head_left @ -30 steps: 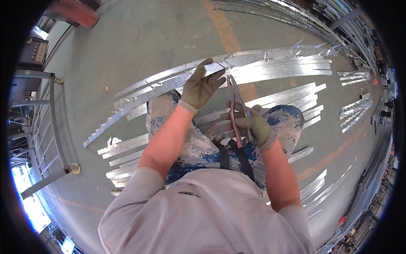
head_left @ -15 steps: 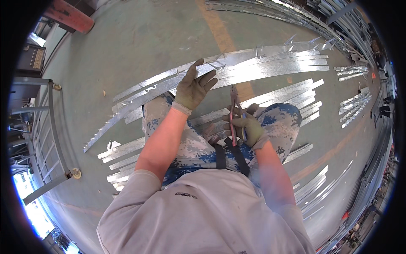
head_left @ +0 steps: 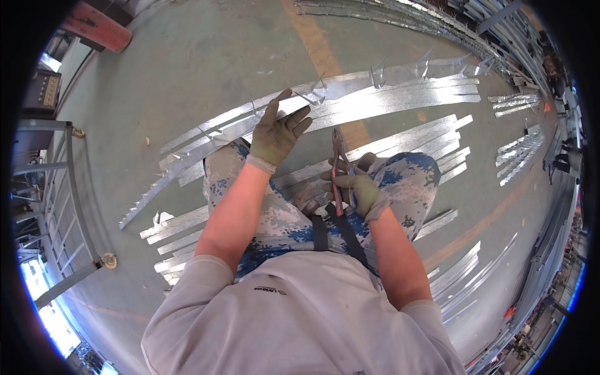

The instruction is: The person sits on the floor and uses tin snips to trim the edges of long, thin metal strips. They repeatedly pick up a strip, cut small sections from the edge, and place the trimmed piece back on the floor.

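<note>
My left hand (head_left: 274, 139), in an olive work glove, is raised in front of a long shiny metal strip (head_left: 181, 165) with upright spikes along it. Its thumb and fingers are spread, and the strip shows between them; whether they touch it I cannot tell. The strip slopes down to the left past my left knee. My right hand (head_left: 357, 190), gloved too, is closed around pliers (head_left: 338, 150) with one red and one blue handle, jaws pointing away from me between my knees.
Flat metal strips (head_left: 406, 94) lie side by side ahead, with more (head_left: 181, 225) to the left and under my legs. Spiked strips (head_left: 375, 15) lie at the far right. A wheeled metal frame (head_left: 81, 200) stands left, a red cylinder (head_left: 97, 28) at the far left.
Both hands have shifted slightly left in the view, along with the whole scene. The pliers stay in my right hand, and my left hand's fingers remain spread.
</note>
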`<state>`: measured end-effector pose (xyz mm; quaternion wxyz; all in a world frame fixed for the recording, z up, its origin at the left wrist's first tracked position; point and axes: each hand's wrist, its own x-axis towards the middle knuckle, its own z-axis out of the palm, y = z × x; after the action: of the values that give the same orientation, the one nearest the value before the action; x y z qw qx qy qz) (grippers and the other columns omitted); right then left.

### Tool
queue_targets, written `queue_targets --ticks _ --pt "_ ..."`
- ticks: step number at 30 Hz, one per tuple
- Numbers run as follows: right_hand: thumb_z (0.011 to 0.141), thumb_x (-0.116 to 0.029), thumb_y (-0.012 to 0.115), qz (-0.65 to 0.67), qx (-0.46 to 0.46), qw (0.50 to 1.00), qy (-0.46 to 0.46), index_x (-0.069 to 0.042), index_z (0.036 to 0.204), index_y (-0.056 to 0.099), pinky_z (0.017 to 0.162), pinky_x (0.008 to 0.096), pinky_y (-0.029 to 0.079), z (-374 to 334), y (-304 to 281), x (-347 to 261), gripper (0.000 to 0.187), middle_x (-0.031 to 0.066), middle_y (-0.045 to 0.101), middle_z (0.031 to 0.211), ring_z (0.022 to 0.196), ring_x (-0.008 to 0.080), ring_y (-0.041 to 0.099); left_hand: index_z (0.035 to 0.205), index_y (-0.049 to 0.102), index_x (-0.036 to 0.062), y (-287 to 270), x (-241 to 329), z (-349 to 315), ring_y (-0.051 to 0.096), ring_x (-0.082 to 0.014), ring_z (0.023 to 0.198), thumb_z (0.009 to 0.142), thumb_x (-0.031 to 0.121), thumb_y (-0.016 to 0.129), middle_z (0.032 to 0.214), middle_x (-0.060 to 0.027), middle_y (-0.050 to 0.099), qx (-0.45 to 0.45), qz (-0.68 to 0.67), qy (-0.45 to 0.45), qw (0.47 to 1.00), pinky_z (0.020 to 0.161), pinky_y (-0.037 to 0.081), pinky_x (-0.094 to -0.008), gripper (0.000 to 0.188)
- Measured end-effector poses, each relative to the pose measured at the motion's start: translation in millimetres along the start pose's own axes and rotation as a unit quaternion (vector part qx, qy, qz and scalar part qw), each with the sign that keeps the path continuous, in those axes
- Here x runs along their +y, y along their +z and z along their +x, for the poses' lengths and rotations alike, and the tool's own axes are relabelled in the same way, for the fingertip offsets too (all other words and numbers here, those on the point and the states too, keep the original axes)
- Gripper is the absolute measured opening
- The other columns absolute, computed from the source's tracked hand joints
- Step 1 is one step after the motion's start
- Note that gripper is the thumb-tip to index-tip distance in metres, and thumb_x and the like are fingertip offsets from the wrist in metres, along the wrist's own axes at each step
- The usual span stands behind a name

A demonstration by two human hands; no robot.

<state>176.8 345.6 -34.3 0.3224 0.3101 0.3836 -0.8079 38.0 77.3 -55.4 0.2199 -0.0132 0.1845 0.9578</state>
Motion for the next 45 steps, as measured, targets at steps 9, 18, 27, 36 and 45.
queue_targets --ticks 9,18,27,36,45 --pt "0.105 0.009 0.065 -0.015 0.015 1.0 0.003 -0.005 0.158 0.056 0.093 0.0539 0.073 -8 10 -3 0.056 0.0238 0.079 0.136 0.105 0.0386 0.084 0.156 0.065 0.0141 -6 22 -34 0.059 -0.0349 0.151 0.113 0.042 0.07 0.161 -0.0143 0.066 0.206 -0.121 0.143 0.96 0.13 0.044 -0.0607 0.052" --pt "0.102 0.005 0.072 -0.019 0.01 1.0 -0.012 0.0 0.151 0.059 0.09 0.0513 0.074 -9 8 -1 0.051 0.022 0.08 0.132 0.103 0.0339 0.084 0.16 0.059 0.0121 -1 34 -44 0.063 -0.0351 0.147 0.12 0.044 0.06 0.158 -0.0125 0.066 0.298 -0.083 0.209 0.928 0.128 0.05 -0.0629 0.051" --pt "0.107 -0.004 0.074 -0.052 -0.074 0.995 -0.034 -0.006 0.171 0.049 0.096 0.0471 0.069 -29 25 -16 0.069 0.0203 0.076 0.144 0.116 0.0325 0.082 0.174 0.045 0.0183 45 -3 6 0.062 -0.0323 0.146 0.121 0.052 0.058 0.16 -0.0116 0.063 0.151 0.043 0.105 0.982 0.13 0.046 -0.0612 0.064" --pt "0.102 -0.007 0.079 -0.232 0.009 0.967 -0.108 -0.007 0.166 0.057 0.085 0.0338 0.064 -56 68 -43 0.068 0.0117 0.079 0.14 0.108 0.021 0.079 0.173 0.046 0.0203 46 -4 16 0.078 -0.0342 0.13 0.122 0.045 0.058 0.148 -0.012 0.075 0.112 -0.011 0.064 0.992 0.119 0.061 -0.0542 0.058" --pt "0.102 -0.017 0.08 -0.403 0.092 0.9 -0.136 -0.007 0.164 0.061 0.087 0.0329 0.061 -46 88 -44 0.066 0.0064 0.077 0.126 0.096 0.0165 0.072 0.175 0.044 0.0203 27 -11 18 0.079 -0.0311 0.12 0.121 0.044 0.059 0.145 -0.0142 0.072 0.117 -0.006 0.052 0.992 0.118 0.064 -0.0495 0.06"
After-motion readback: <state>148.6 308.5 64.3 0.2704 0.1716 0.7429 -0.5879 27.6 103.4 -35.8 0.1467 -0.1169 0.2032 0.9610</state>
